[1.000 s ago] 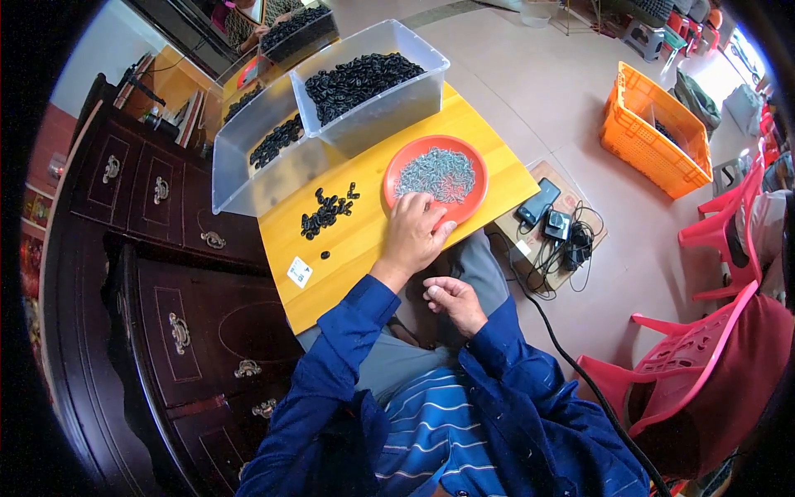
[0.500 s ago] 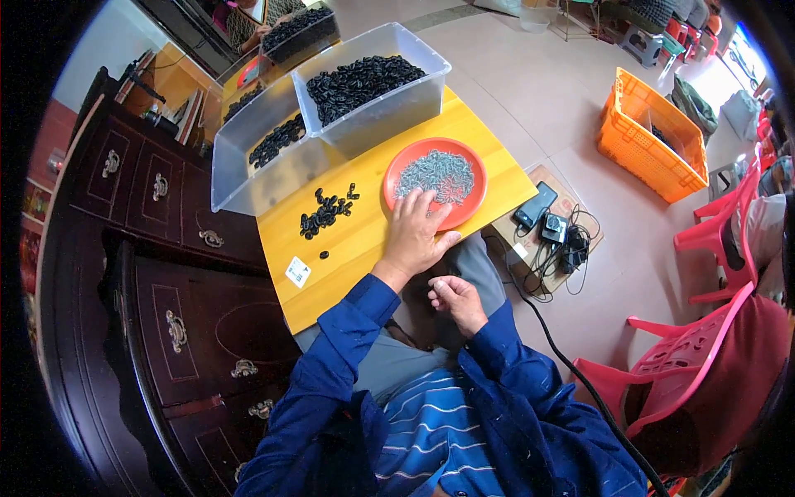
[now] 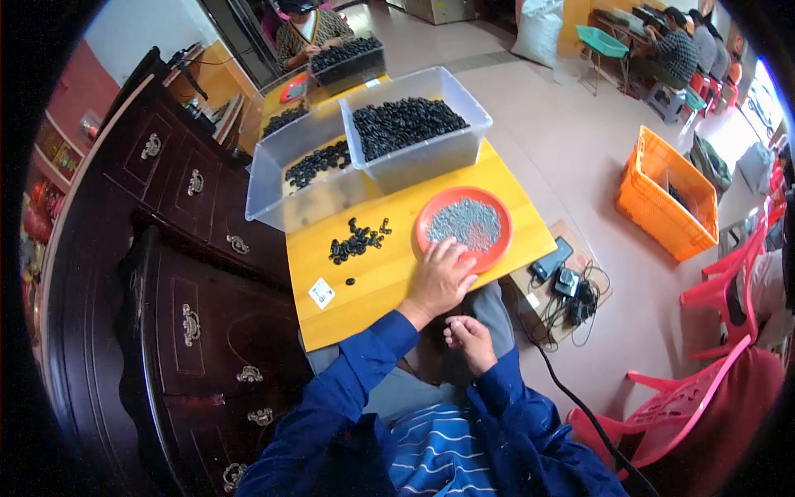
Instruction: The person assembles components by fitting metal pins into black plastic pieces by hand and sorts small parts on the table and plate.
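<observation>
A round orange-red plate point(image 3: 425, 217) sits near the right edge of the yellow table, holding a heap of small grey metal pieces point(image 3: 465, 224) that look like screws. My left hand point(image 3: 439, 280) reaches over the plate's near rim. Its fingers are spread and slightly bent, with the tips at the edge of the heap. My right hand point(image 3: 470, 341) is low above my lap, thumb and fingers pinched together; whatever they hold, if anything, is too small to make out. Left of the plate lies a loose pile of small black oval parts point(image 3: 356, 243), with a single one apart from it.
Two translucent bins point(image 3: 464, 156) with black parts stand behind the plate. A white card point(image 3: 321, 293) lies at the table's left. Dark drawers point(image 3: 166, 315) flank the left; a phone point(image 3: 551, 258) and cables, an orange crate point(image 3: 654, 199) and pink chairs point(image 3: 696, 381) are rightward. Someone sits opposite.
The view has shifted, so the table appears lower and farther right, with more of the person opposite in sight. My left hand stays at the plate's near rim; my right stays pinched.
</observation>
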`<state>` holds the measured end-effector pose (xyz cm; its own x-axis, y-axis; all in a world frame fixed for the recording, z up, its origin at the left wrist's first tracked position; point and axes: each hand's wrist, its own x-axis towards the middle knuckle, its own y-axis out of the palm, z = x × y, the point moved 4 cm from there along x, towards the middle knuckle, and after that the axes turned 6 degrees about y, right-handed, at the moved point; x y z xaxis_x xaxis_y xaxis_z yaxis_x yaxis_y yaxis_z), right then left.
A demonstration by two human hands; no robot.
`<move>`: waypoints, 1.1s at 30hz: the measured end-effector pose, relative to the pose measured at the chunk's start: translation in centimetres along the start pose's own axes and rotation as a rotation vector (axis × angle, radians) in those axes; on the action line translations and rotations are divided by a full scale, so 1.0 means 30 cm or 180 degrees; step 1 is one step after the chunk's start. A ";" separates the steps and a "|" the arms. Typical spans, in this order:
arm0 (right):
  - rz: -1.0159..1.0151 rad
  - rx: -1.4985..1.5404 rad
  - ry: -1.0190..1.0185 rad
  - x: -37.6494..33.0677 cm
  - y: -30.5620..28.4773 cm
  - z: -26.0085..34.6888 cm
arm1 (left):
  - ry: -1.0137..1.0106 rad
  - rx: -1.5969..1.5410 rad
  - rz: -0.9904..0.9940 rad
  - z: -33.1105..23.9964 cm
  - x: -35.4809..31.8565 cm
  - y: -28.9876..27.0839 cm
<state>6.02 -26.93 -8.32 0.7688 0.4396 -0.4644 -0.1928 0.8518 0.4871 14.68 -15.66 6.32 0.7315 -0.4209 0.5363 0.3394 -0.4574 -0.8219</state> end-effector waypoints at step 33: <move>-0.0018 0.0159 0.0190 -0.029 0.024 0.048 | -0.0139 -0.0838 -0.0803 0.024 -0.015 -0.073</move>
<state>6.09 -27.11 -6.49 0.7319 0.4524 -0.5097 -0.1568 0.8396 0.5200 14.03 -13.92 7.74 0.6708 -0.2377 0.7025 0.3527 -0.7310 -0.5841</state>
